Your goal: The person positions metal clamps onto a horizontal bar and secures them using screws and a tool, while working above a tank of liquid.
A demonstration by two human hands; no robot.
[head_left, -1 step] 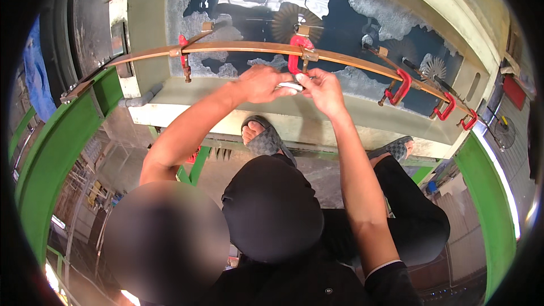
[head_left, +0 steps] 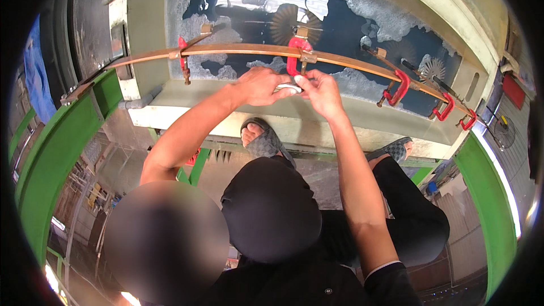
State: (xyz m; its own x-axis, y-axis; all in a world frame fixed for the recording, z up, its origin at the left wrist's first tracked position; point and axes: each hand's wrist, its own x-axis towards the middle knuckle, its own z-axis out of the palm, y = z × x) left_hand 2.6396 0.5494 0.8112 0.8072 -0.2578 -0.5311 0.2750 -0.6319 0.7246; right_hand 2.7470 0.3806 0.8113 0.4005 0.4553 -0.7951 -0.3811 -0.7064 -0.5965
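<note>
My left hand (head_left: 262,86) is closed on a small silvery piece (head_left: 288,87), whose kind I cannot make out because fingers cover most of it. The thumb and fingers of my right hand (head_left: 324,92) pinch together at the right end of that piece. Both hands are just below the screw of a red C-clamp (head_left: 293,61). This clamp grips a long copper-coloured bar (head_left: 243,49) and a small block. What my right fingertips touch behind the piece is hidden.
The bar spans a tank (head_left: 153,114) of dark, foam-covered water. More red clamps (head_left: 183,59) sit along it, several at the right. Brush-like wheels (head_left: 433,69) show in or over the water. Green beams (head_left: 42,153) stand at both sides. My sandalled feet (head_left: 263,139) are against the tank's near edge.
</note>
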